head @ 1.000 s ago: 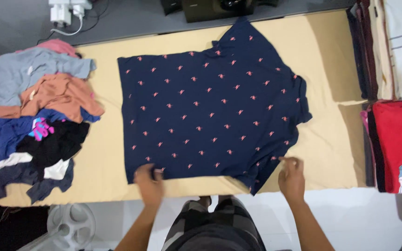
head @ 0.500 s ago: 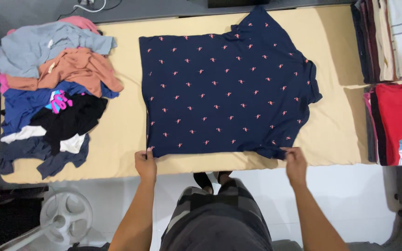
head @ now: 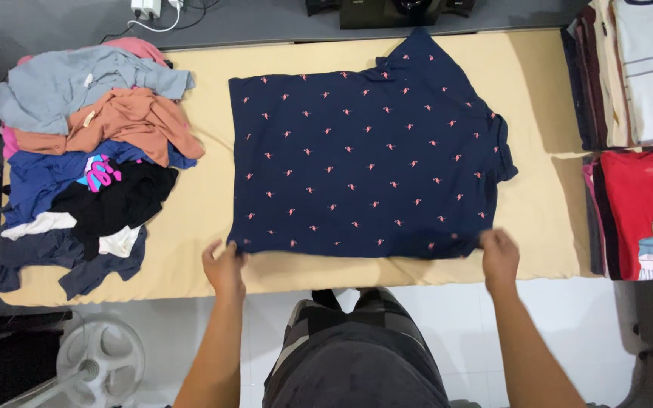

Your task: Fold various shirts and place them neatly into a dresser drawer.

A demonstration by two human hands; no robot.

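Lower centre: patterned shorts [head: 353,363], white floor [head: 432,325] beneath. Left hand [head: 225,267] at lower left of centre, fingers pinching near left corner of navy shirt [head: 364,159]. Right hand [head: 499,257] at lower right of centre, fingers closed on near right corner of same shirt. Shirt flat on tan table [head: 198,219], centre of frame, pink-speckled, collar toward right. Left of frame: loose clothes pile [head: 88,151] on table. Right edge: red folded shirt [head: 644,215]; above it, folded stack [head: 629,72]. Top edge: dark box [head: 391,11], white charger [head: 149,7].
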